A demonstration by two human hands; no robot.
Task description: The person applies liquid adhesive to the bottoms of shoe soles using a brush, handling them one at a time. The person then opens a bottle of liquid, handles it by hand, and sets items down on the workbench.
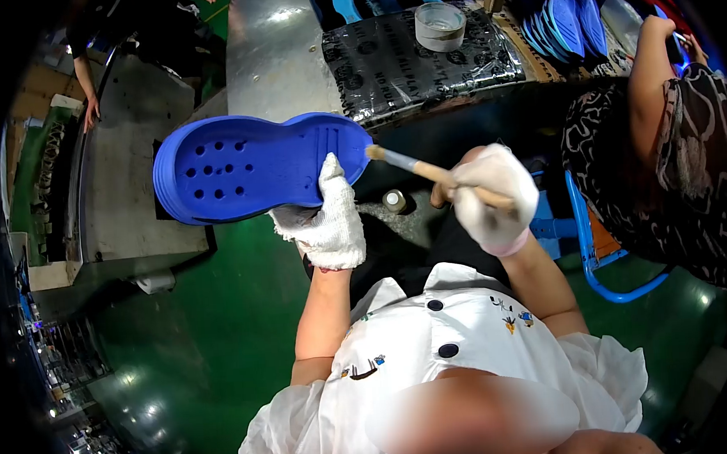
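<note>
My left hand, in a white knit glove, grips a stack of blue shoe soles by its near edge. The thumb presses on the top sole, and the fingers underneath are hidden. Several round holes and a few ridges mark that top sole. A brush with a pale wooden handle is in my right hand, which is gloved in white and slightly blurred. The bristles are at the narrow right end of the soles; whether they touch it I cannot tell.
A round translucent container stands on the black-wrapped bench top. More blue soles are stacked at the back right. A co-worker sits on the right by a blue-framed chair. Another person's hand rests at the left machine.
</note>
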